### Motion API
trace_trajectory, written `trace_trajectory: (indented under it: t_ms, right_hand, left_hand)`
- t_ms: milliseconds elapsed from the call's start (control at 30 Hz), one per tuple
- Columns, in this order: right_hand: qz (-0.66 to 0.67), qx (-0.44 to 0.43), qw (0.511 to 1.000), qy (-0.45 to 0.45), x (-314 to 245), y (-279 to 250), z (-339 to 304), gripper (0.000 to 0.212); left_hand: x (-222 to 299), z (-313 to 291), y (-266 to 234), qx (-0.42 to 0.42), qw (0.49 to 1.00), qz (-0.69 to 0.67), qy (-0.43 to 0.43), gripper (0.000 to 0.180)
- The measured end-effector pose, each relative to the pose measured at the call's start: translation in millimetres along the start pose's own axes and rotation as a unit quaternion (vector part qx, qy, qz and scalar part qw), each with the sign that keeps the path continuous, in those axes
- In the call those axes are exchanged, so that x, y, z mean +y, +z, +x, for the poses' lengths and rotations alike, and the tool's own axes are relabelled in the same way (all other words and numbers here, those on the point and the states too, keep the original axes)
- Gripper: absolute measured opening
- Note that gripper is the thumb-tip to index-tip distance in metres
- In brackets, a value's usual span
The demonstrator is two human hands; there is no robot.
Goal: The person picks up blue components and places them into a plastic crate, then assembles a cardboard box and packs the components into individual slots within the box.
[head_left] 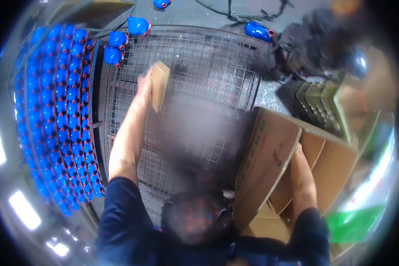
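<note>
A person leans over a wire mesh table [208,57], seen from above through a fisheye lens. The left hand [145,86] is stretched forward, its fingers closed around a flat brown block [160,85], likely cardboard or wood; motion blur hides how the fingers wrap it. The block stands on edge above the mesh, just to the right of the fingers, its long axis running away from the person, far end pointing toward the table's back edge.

The right hand [298,150] reaches into an open cardboard box [270,159]; its fingertips are hidden behind the box flap, so I cannot tell whether they are open or holding anything.

To the left of the left hand, well apart, rows of blue parts [57,111] with red trim hang in curved lines; a few more lie beyond the fingers.

The step in hand looks like carrying the block over the mesh. The next move seems to call for keeping it level and a steady grip.
</note>
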State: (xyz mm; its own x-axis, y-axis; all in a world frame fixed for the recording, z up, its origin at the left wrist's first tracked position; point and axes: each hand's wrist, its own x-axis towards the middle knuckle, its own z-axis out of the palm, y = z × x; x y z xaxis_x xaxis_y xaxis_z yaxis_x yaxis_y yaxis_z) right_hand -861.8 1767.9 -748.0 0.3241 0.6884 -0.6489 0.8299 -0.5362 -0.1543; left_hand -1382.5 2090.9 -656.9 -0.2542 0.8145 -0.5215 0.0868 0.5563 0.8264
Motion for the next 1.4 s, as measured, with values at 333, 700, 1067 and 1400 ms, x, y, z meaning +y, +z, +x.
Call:
trace_trajectory:
  t_ms: [333, 700, 1067, 1400]
  right_hand:
    - [-0.044, -0.063, 0.997, -0.015, -9, 7, 23, 0.034]
    - [-0.08, -0.054, 0.995, 0.008, 11, -15, 4, 0.032]
    - [0.298, 0.292, 0.903, -0.102, -64, -178, -168, 0.031]
    - [0.798, 0.121, 0.514, -0.289, -68, -243, -344, 0.056]
  left_hand:
    - [81, 191, 25, 0.114, 0.992, 0.04, 0.019, 0.064]
    - [37, -132, 34, -0.365, 0.875, -0.294, -0.118, 0.041]
    - [34, -313, 104, -0.629, 0.775, 0.057, 0.027, 0.028]
    - [131, -411, 201, -0.79, 0.48, 0.346, 0.161, 0.03]
